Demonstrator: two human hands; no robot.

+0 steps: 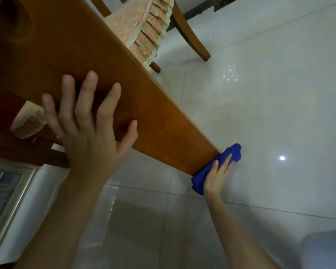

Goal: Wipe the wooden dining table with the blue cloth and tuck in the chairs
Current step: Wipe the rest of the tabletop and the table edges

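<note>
I log wiping step in hand. Right hand (218, 176), fingers straight, presses blue cloth (234, 152) on wooden table (85, 45) end, 4 o'clock. Left hand (89, 133) spread flat, bracing tabletop. Next, I judge: sweep along edge, then tuck cushioned chair (144, 26), 12 o'clock.

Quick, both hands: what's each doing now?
Left hand: open, flat on the wooden table.
Right hand: open, pressing the blue cloth against the table's end.

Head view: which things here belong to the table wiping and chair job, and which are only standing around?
For the job: wooden table; blue cloth; right hand pressing the cloth; left hand flat on the wood; chair with a checked cushion cover.
Only around: tiled floor; window.
</note>
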